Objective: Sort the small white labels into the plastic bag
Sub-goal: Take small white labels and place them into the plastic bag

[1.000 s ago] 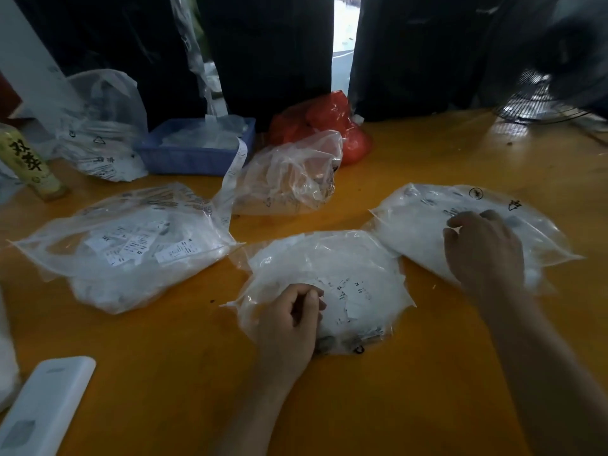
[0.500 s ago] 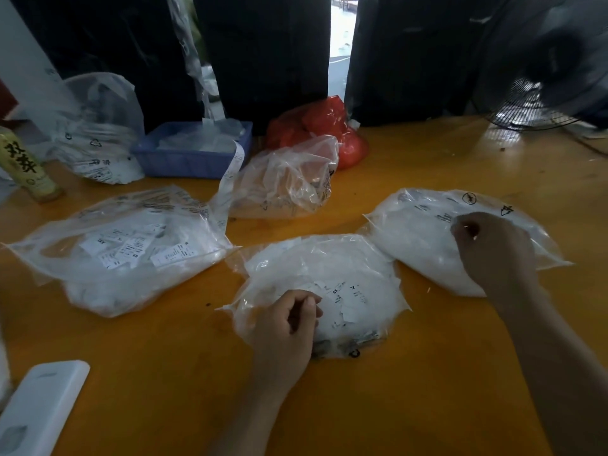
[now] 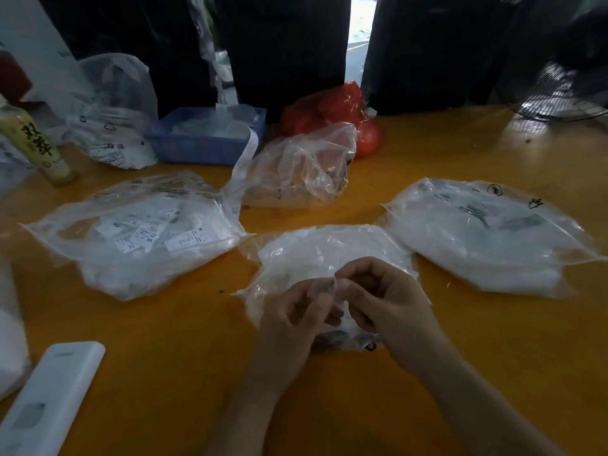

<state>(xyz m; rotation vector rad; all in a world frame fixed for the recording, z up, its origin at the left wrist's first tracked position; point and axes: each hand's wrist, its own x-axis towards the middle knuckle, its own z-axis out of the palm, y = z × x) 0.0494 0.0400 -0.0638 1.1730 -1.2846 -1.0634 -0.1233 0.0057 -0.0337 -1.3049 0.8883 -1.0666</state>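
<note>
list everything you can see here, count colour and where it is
clear bags of white labels: three, clear, left, middle and right on the table
crumpled bag: one, clear, behind the middle bag
label strip: one, white, hanging from the basket
basket: one, blue, back
red bag: one, back centre
printed bag: one, clear, back left
bottle: one, yellowish, far left
flat device: one, white, front left
fan: one, dark, back right
table: one, orange
left hand: pinching middle bag's plastic
right hand: pinching the same spot

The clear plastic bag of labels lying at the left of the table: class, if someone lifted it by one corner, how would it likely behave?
The left bag would probably sag and fold: its film is thin and wrinkled. The loose white labels inside would likely slide toward the lowest point. It seems light for its bulk, being mostly paper slips, though the pile looks thick.
</note>
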